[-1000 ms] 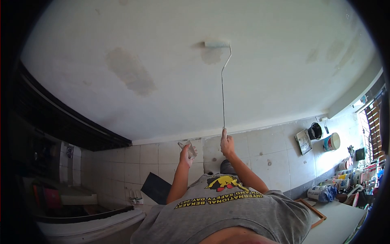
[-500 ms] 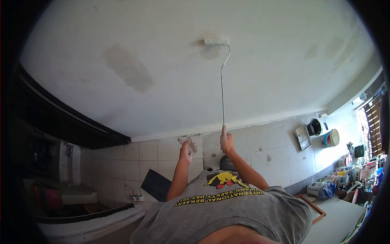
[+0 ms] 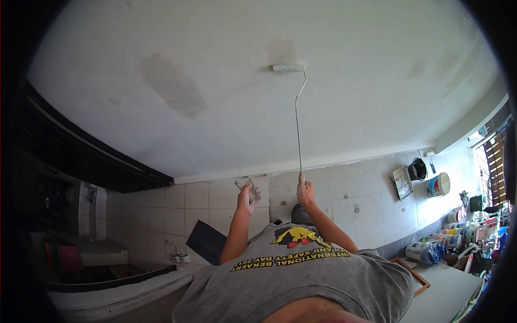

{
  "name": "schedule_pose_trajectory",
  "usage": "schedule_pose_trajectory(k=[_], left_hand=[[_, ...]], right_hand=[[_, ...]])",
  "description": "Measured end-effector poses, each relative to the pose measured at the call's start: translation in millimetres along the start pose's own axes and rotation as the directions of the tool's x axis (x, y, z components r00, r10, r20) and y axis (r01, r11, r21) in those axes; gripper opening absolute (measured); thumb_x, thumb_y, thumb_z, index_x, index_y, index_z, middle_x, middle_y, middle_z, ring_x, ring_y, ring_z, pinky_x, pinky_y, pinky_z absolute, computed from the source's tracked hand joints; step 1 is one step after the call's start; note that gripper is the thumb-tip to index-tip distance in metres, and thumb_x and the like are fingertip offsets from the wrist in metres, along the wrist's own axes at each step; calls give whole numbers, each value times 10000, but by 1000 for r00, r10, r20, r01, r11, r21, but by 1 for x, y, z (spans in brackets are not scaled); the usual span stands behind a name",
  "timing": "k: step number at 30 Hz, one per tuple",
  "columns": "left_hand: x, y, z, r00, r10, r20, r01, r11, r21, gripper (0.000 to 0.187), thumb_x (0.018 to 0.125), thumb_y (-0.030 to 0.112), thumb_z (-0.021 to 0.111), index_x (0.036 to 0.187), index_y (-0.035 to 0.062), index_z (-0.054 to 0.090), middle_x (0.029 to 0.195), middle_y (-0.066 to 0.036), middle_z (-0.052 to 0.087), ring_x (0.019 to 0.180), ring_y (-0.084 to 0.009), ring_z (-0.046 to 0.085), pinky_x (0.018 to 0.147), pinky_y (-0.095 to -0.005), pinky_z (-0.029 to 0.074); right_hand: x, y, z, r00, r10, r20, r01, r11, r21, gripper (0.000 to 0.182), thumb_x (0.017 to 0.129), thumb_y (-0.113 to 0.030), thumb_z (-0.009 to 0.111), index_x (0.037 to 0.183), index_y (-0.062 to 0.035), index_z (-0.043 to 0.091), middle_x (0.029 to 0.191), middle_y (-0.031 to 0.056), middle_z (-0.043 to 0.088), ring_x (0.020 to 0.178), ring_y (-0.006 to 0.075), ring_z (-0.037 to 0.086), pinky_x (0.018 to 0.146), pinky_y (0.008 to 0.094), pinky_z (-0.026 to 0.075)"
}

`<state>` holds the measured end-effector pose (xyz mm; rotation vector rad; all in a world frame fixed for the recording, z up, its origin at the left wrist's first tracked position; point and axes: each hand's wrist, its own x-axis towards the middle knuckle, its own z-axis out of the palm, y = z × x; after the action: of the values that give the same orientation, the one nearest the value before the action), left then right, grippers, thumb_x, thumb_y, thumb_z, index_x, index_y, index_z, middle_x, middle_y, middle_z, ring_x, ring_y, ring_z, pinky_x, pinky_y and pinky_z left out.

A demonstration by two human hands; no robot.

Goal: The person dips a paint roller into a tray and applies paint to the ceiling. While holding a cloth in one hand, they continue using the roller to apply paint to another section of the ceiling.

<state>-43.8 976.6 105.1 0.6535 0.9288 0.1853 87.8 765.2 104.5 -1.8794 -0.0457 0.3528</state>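
Note:
My right hand (image 3: 305, 192) is closed round the lower end of a long-handled paint roller (image 3: 298, 129). Its thin, bent metal rod runs up to the roller sleeve (image 3: 289, 68), which lies at the pale wall (image 3: 355, 91), just below a beige-grey patch (image 3: 281, 49). A larger grey patch (image 3: 173, 86) marks the wall to the left. In my left hand (image 3: 246, 200), fingers wrapped round it, is a pale flat tool that looks like a scraper (image 3: 253, 191); the fingers partly cover it.
On the tiled floor at right stand a paint tray (image 3: 402, 183), a black bucket (image 3: 417, 169) and a white bucket (image 3: 439, 184). Several paint tins and a table (image 3: 452, 290) are at lower right. A dark panel (image 3: 207, 242) lies left of me, near a dark doorway (image 3: 81, 140).
The roller sleeve has moved down the wall, uncovering more of the patch above it. My right hand has come down slightly and to the right with it. My left hand has barely moved.

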Motion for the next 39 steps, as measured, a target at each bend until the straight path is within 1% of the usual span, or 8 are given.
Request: schedule_pose_trajectory(k=[6,9,18,21,24,27,33,39], left_hand=[[2,-2,1,1000,-3,24,3,1000,-4,432,855,369,631,1178,100,531,1040,-95,629,895,-246,615,785,-391,501],[3,-4,1,999,-22,37,22,1000,-1,414,851,368,632,1157,105,536,1008,-90,625,875,-243,618,776,-388,499],[1,3,2,1000,2,-21,-2,1000,-22,438,851,355,636,1193,104,523,1027,-91,623,882,-243,616,767,-376,507],[0,7,5,999,10,-35,-10,1000,-13,460,852,360,637,1213,105,513,1051,-98,619,901,-247,609,769,-385,509],[10,4,3,1000,1,-7,-1,999,-35,467,847,367,642,1212,108,512,1066,-102,614,911,-248,602,772,-390,506],[14,1,4,1000,-10,9,10,1000,-16,466,845,367,645,1210,109,512,1065,-103,613,900,-250,602,773,-392,502],[11,-7,8,999,-33,35,32,999,33,471,845,383,642,1208,110,517,1076,-94,611,935,-259,597,821,-394,488],[11,-7,3,1000,-21,4,21,1000,13,457,837,388,643,1184,111,534,1053,-88,615,910,-246,607,795,-389,499]], right_hand=[[10,-15,3,996,-86,-35,89,994,64,680,973,-601,386,520,-95,393,480,-8,369,439,110,353,425,319,291],[21,-44,-7,999,-46,10,46,999,22,746,986,-557,389,586,73,399,522,155,339,555,209,327,535,434,326],[8,-23,-13,998,-65,0,64,985,-161,769,982,-567,370,589,90,438,534,254,421,525,290,388,568,477,355],[-12,-18,-19,999,35,-15,-37,990,-136,760,986,-559,366,597,90,445,538,240,424,534,280,408,573,476,359],[-15,-21,-15,999,-12,-37,8,994,-108,747,977,-586,386,527,10,390,473,63,350,506,163,331,484,393,293],[-10,-41,-9,1000,-8,15,9,1000,-20,751,988,-553,374,593,83,428,522,194,371,538,242,350,555,456,351],[1,-64,-13,996,-84,12,85,991,-99,748,990,-542,374,582,83,432,518,207,365,531,263,341,561,459,356],[-16,-43,-11,1000,15,-6,-16,984,-175,760,983,-544,382,599,106,474,550,282,431,534,341,420,605,483,390]])
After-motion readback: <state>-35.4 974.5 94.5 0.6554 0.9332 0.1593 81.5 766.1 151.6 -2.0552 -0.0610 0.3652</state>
